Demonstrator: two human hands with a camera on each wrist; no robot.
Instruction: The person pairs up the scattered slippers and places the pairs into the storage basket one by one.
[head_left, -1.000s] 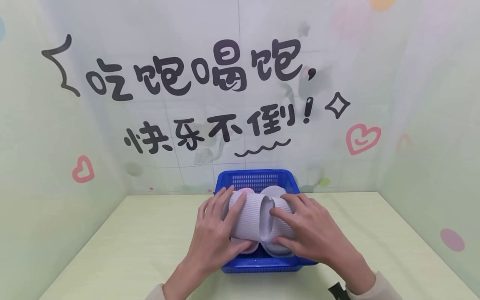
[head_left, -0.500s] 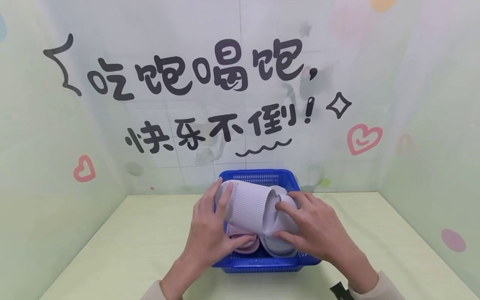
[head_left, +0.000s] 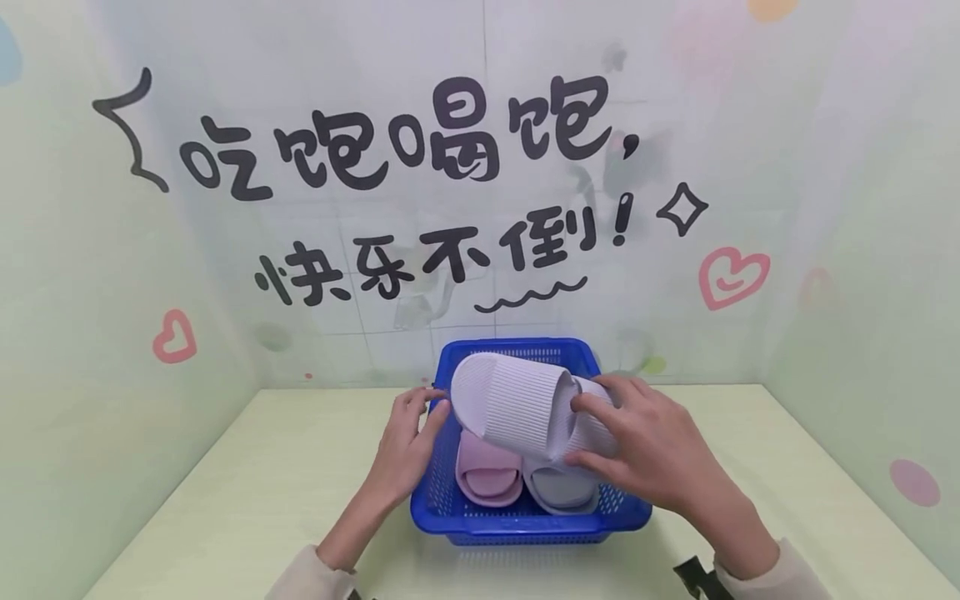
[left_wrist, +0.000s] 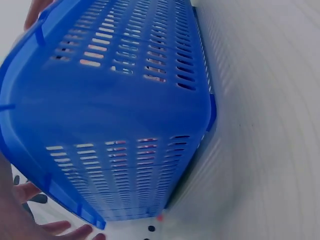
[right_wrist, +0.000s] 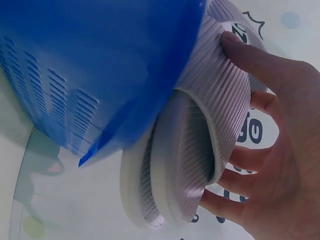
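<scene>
My right hand point(head_left: 660, 442) grips a pair of pale lavender ribbed slippers point(head_left: 521, 404), fitted into each other, above the blue plastic basket point(head_left: 528, 525). In the right wrist view their two soles lie side by side, and the thumb point(right_wrist: 260, 57) presses on the ribbed strap. A pink slipper point(head_left: 487, 479) and a grey-blue slipper point(head_left: 562, 487) lie in the basket under the held pair, which partly covers them. My left hand point(head_left: 405, 446) is at the basket's left rim, fingers loosely bent, holding no slipper. Whether it touches the rim I cannot tell.
The basket stands on a pale wooden table point(head_left: 300, 475) close to the back wall point(head_left: 360, 358), which carries large black lettering. Side walls rise left and right of the table.
My left hand has let go of the lavender slippers and moved left to the basket's rim. The right hand has shifted slightly right with the pair, uncovering more of the pink slipper.
</scene>
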